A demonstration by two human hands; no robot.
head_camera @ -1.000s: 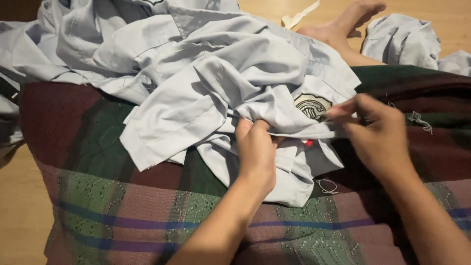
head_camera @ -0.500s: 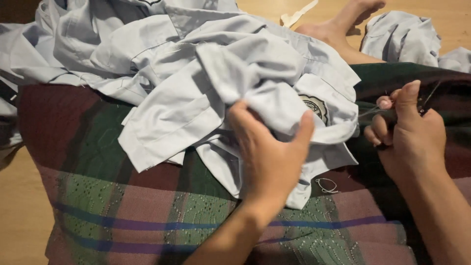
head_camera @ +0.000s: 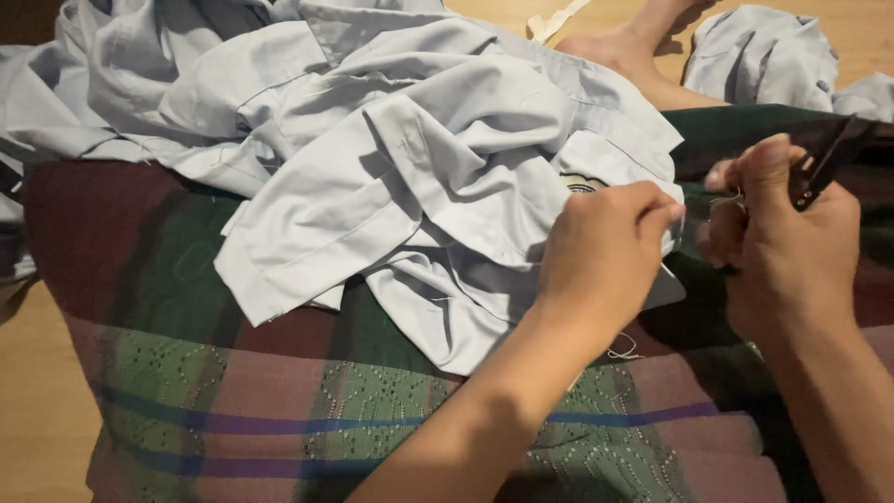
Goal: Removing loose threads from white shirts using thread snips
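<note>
Pale blue shirt (head_camera: 410, 177), soft, light and limp by appearance, best taken at a hem, lies bunched on a plaid cloth (head_camera: 307, 410) over the lap, left hand (head_camera: 605, 251) pinching its edge, right hand (head_camera: 792, 251) closed on small dark snips (head_camera: 829, 158).

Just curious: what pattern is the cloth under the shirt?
Plaid cloth in maroon, green and purple stripes, seen in the head view.
</note>
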